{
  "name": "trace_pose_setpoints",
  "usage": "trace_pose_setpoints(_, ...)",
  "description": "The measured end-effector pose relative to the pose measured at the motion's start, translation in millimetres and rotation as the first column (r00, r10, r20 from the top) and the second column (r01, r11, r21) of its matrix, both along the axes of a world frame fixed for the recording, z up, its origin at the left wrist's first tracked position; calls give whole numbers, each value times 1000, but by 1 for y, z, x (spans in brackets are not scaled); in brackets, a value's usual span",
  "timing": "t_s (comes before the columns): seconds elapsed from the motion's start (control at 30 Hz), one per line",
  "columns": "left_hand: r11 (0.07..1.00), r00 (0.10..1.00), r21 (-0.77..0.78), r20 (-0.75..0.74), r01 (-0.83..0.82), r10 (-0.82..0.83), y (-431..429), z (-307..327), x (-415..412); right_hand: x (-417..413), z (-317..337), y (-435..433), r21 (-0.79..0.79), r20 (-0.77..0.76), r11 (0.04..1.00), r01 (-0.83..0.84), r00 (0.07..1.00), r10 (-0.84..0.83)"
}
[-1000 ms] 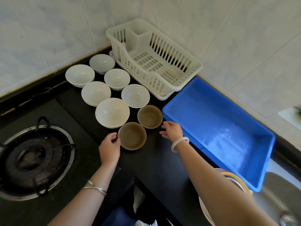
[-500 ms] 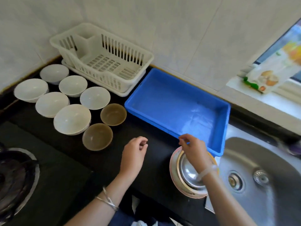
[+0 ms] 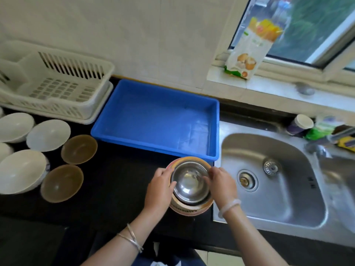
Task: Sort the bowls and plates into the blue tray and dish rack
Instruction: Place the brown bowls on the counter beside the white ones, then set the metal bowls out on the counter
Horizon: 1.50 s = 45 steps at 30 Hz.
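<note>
Both hands now close on the steel bowl (image 3: 189,182): the left hand (image 3: 160,186) curls its fingers over the near-left rim, and the right hand (image 3: 222,184) pinches the right rim. It cannot be told whether the left fingers also catch the coloured dish (image 3: 184,209) beneath it. The bowl sits nested on that dish at the counter's (image 3: 115,179) edge, just in front of the blue tray (image 3: 153,148) and beside the sink (image 3: 269,179). Half a second earlier only the right hand was on this stack, while the left hung loosely curled over the bare counter; a second ago both hands were over by the brown bowls (image 3: 78,148), which lie untouched next to the white bowls (image 3: 48,134). The head view has swung right with them, so the dish rack (image 3: 57,87) now sits at the left edge. A two-handed hold suggests the person is about to lift the bowl, or the whole stack. No dish shows in the tray or the rack, so the sorting looks barely begun.
</note>
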<state>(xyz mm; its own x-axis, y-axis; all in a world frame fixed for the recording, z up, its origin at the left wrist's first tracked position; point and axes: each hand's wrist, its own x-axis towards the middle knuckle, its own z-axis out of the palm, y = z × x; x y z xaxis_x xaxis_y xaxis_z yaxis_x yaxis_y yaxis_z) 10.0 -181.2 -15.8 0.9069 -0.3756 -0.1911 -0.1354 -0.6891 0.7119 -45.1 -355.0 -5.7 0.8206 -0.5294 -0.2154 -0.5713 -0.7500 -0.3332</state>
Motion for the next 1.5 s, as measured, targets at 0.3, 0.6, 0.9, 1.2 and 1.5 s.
trace_pose_setpoints(0.3,999,999,0,-9,-53,53,0,-8,-3,0,-2,-4,94,74,994,56,995,-64)
trace_pose_setpoints(0.6,993,995,66,-12,-97,98,-12,-7,6,-12,19,-31,147,174,980,134,972,-159)
trace_pose_setpoints(0.9,993,997,97,24,-73,71,-21,-6,6,-17,21,-34,163,215,972,168,956,-201)
trace_pose_setpoints(1.2,989,999,142,9,-37,36,-18,2,9,-18,30,-39,175,200,973,150,962,-184)
trace_pose_setpoints(1.5,990,992,104,94,-94,84,-21,15,7,-15,45,-43,198,156,978,72,982,-104)
